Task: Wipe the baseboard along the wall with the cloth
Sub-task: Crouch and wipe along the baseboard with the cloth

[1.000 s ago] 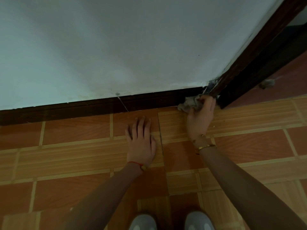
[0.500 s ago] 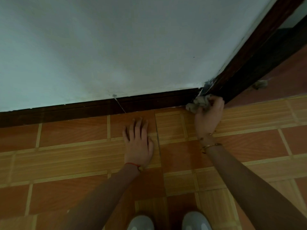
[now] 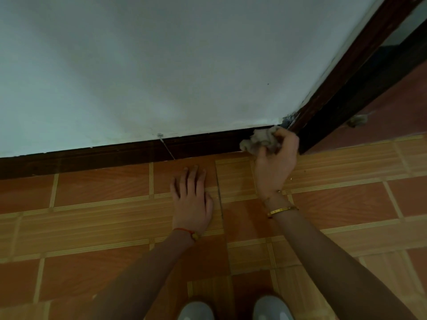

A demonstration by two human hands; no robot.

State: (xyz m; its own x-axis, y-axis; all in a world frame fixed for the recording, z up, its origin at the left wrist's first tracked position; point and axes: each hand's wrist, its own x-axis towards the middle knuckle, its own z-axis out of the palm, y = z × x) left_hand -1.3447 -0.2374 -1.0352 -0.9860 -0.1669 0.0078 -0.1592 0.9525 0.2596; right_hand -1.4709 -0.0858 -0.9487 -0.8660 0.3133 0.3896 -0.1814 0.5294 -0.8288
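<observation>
Against dark baseboard (image 3: 115, 155), right hand (image 3: 276, 162) grips crumpled grey cloth (image 3: 261, 140).

I have one head view only, looking steeply down and forward, close over the floor (image 3: 97, 227), facing the wall (image 3: 161, 65) at its foot.

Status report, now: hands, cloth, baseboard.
Right hand clutching cloth against baseboard, by door frame. Left hand flat on floor tiles. Nothing blocking baseboard.

Left hand (image 3: 193, 202) flat, palm down; right hand (image 3: 276, 160) fisted.
</observation>
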